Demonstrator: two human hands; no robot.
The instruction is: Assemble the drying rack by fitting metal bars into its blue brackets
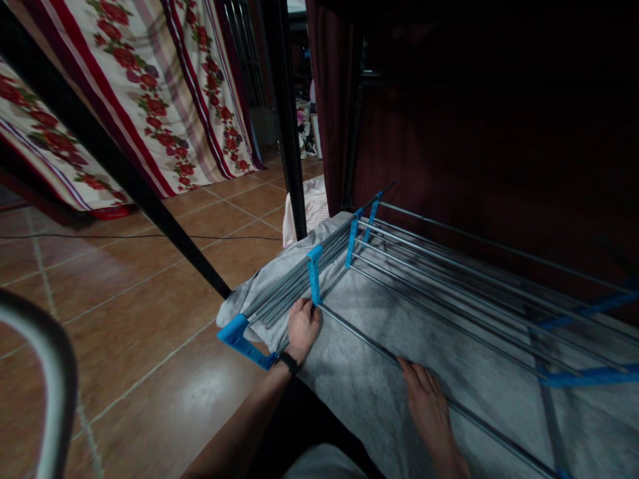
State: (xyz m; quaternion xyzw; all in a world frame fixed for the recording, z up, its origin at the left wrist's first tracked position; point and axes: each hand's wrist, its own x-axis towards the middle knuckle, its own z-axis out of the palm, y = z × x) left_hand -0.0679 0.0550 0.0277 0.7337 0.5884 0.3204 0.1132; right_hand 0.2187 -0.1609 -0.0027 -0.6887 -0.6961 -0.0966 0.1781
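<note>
A metal clothes drying rack (pixel 367 340) with blue plastic joints lies on a grey blanket (pixel 369 392). One side section of thin bars is folded together at the left, and a wider section spreads to the right. My left hand (pixel 303 327), with a dark band at the wrist, is closed round the frame just below a blue bracket (pixel 313 276). To its left is a blue corner piece (pixel 244 342). Further right, my right hand (pixel 428 402) has its fingers curled over the long front tube; its thumb is hidden.
Black metal posts (pixel 287 126) rise at the blanket's edge. Behind the rack hangs a dark red curtain (pixel 337 113). A flowered curtain (pixel 164 86) hangs beyond the tiled floor (pixel 150 319), where a thin cable runs. A curved pale tube (pixel 54 359) stands at the left.
</note>
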